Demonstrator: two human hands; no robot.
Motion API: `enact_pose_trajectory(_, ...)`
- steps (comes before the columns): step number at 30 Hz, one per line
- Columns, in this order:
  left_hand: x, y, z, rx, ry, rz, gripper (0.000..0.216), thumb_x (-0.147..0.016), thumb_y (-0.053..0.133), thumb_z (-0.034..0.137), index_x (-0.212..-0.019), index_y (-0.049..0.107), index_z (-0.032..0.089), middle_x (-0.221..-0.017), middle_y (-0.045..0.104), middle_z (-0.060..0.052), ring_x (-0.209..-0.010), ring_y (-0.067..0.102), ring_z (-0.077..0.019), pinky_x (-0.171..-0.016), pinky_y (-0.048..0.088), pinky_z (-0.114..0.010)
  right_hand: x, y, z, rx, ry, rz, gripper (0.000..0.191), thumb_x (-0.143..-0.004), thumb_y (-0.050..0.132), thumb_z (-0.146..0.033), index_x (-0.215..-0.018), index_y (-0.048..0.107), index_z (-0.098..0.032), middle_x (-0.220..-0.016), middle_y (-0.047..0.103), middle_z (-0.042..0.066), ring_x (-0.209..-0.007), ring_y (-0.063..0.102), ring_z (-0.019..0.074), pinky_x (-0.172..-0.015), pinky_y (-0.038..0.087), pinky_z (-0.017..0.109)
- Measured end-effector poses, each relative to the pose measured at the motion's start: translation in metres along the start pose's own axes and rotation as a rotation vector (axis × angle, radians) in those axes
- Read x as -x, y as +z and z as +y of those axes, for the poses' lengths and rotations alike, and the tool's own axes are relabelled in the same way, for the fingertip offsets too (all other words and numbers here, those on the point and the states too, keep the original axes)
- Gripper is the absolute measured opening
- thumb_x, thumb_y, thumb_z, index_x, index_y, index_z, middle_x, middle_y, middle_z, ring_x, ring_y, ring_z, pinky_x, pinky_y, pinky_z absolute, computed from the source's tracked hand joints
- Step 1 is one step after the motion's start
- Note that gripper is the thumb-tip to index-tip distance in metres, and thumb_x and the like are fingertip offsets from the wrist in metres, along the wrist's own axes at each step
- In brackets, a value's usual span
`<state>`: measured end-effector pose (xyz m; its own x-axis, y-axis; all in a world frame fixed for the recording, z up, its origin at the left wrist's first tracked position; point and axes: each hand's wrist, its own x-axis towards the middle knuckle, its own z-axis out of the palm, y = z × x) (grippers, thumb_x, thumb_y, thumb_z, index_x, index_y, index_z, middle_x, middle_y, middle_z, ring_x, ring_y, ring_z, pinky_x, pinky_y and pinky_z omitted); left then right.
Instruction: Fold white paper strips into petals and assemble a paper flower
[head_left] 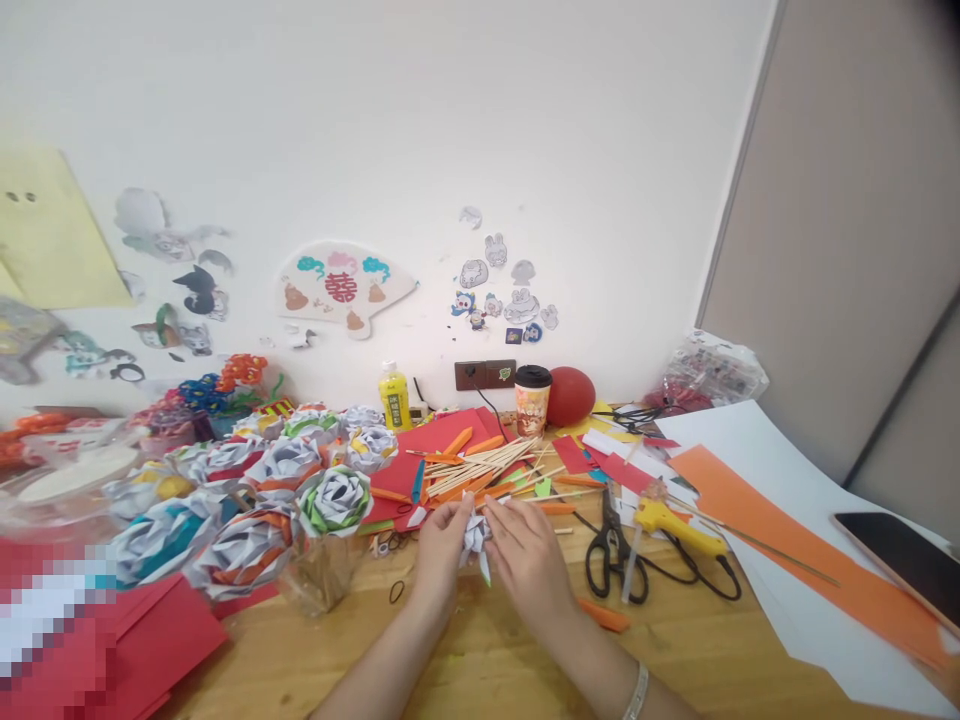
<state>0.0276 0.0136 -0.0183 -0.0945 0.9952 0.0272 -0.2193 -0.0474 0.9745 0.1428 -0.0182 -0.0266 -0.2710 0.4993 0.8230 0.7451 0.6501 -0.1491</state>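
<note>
A small white folded paper flower (475, 536) is between my two hands, low over the wooden table. My left hand (441, 545) pinches it from the left side. On the other side, the fingers of my right hand (527, 550) press against its folded petals. A white strip with a green edge hangs below the flower. Just beyond my hands lies a pile of thin wooden sticks (480, 466) among orange folded paper strips (459, 440). Finished paper roses, one with green edges (335, 500), stand to the left in a clear cup (322, 578).
Black scissors (616, 550) and a yellow glue gun (679, 525) with its cord lie to the right. Behind are a lidded paper cup (533, 405), a red balloon (571, 396) and a yellow bottle (393, 398). A phone (904, 555) rests on paper at far right.
</note>
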Motion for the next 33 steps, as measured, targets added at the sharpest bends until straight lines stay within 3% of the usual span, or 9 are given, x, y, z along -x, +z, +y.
enact_pose_trajectory(3,0.0,-0.002,-0.001,-0.122,0.125,0.001,0.048,-0.066,0.055,0.055,-0.095,0.053,0.018,-0.056,0.055,0.004,-0.043,0.05,-0.0121,-0.039,0.04,-0.022,-0.002,-0.005,0.005,-0.043,0.032,0.014,0.035,-0.082,0.044,-0.013,-0.115,0.055,-0.016,-0.112,0.06,0.009,-0.097,0.05,0.0238,-0.083,0.045,0.043)
enact_pose_trajectory(5,-0.002,-0.005,0.0,-0.259,0.277,-0.049,0.048,-0.07,0.052,0.052,-0.104,0.053,0.019,-0.079,0.062,-0.004,-0.064,0.058,-0.0161,-0.056,0.047,-0.027,-0.003,-0.01,0.011,-0.089,0.079,0.006,0.035,-0.082,0.044,-0.012,-0.114,0.056,-0.017,-0.111,0.06,0.009,-0.098,0.05,0.0232,-0.084,0.044,0.043)
enact_pose_trajectory(8,-0.005,-0.012,0.0,-0.48,0.435,-0.192,0.048,-0.07,0.057,0.044,-0.112,0.053,0.02,-0.108,0.055,-0.009,-0.085,0.055,-0.0191,-0.074,0.046,-0.032,-0.004,-0.014,0.02,-0.171,0.149,-0.012,0.034,-0.082,0.045,-0.012,-0.113,0.057,-0.019,-0.109,0.061,0.008,-0.098,0.05,0.022,-0.084,0.044,0.042)
enact_pose_trajectory(12,-0.012,-0.017,-0.002,-0.621,0.484,-0.376,0.045,-0.07,0.061,0.037,-0.113,0.056,0.023,-0.101,0.053,-0.007,-0.081,0.052,-0.0172,-0.077,0.044,-0.032,-0.001,-0.011,0.025,-0.235,0.146,-0.017,0.032,-0.081,0.047,-0.012,-0.11,0.058,-0.02,-0.106,0.061,0.007,-0.096,0.049,0.0219,-0.083,0.044,0.041)
enact_pose_trajectory(18,-0.014,-0.014,-0.007,-0.587,0.459,-0.301,0.038,-0.07,0.059,0.038,-0.104,0.063,0.02,-0.09,0.049,-0.006,-0.085,0.05,-0.0198,-0.081,0.042,-0.035,-0.002,-0.008,0.021,-0.34,0.215,0.032,0.021,-0.079,0.054,-0.011,-0.095,0.063,-0.02,-0.095,0.063,0.006,-0.09,0.05,0.0193,-0.08,0.044,0.035)
enact_pose_trajectory(23,-0.009,-0.012,-0.008,-0.557,0.452,-0.4,0.031,-0.069,0.061,0.035,-0.096,0.066,0.02,-0.091,0.052,-0.006,-0.091,0.05,-0.0205,-0.086,0.039,-0.034,-0.002,-0.011,0.023,-0.369,0.278,-0.003,0.015,-0.077,0.057,-0.014,-0.086,0.065,-0.024,-0.097,0.058,0.004,-0.095,0.048,0.0191,-0.083,0.04,0.035)
enact_pose_trajectory(27,-0.01,-0.011,-0.01,-0.467,0.413,-0.343,0.028,-0.074,0.055,0.039,-0.09,0.067,0.019,-0.091,0.056,-0.007,-0.091,0.052,-0.0206,-0.086,0.04,-0.035,0.001,-0.005,0.025,-0.445,0.495,0.112,0.021,-0.077,0.057,-0.026,-0.097,0.059,-0.022,-0.106,0.053,0.007,-0.101,0.048,0.0213,-0.088,0.039,0.039)
enact_pose_trajectory(29,-0.01,-0.011,-0.011,-0.439,0.414,-0.298,0.03,-0.075,0.054,0.04,-0.093,0.065,0.019,-0.095,0.057,-0.007,-0.094,0.052,-0.021,-0.088,0.04,-0.036,0.002,0.001,0.025,-0.614,0.659,0.117,0.025,-0.079,0.052,-0.033,-0.1,0.054,-0.019,-0.101,0.055,0.008,-0.091,0.054,0.0201,-0.08,0.045,0.036)
enact_pose_trajectory(33,-0.007,-0.01,-0.009,-0.577,0.553,-0.196,0.027,-0.077,0.051,0.037,-0.094,0.064,0.021,-0.104,0.052,-0.009,-0.103,0.048,-0.0228,-0.091,0.038,-0.04,0.003,0.01,0.022,-1.03,0.832,-0.09,0.029,-0.083,0.043,-0.041,-0.1,0.049,-0.018,-0.077,0.059,0.003,-0.061,0.057,0.0159,-0.05,0.048,0.027)
